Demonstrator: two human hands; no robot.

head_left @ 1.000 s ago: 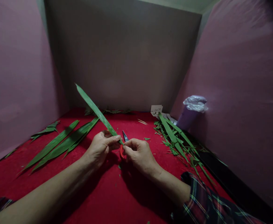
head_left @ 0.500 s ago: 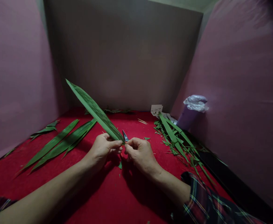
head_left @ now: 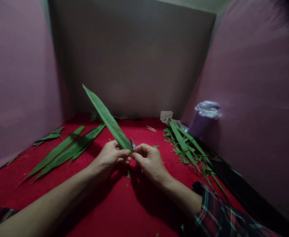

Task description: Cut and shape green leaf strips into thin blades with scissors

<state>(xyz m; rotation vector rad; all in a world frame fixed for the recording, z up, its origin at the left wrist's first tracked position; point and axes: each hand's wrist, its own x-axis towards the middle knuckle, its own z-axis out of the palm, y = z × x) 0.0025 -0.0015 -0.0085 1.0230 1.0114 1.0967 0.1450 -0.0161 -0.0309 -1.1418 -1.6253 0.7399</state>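
Swung rightward since the earlier frame: one long leaf (head_left: 107, 117), slanting above the red bench (head_left: 139, 210), base pinched by closed fingers (head_left: 124, 153) of left hand (head_left: 107, 157) and right hand (head_left: 151, 161), scissors (head_left: 132, 143) just beyond, so I judge it being adjusted, not cut.

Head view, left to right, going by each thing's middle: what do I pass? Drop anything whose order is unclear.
Long loose leaves → left hand → scissors → right hand → white card → purple container.
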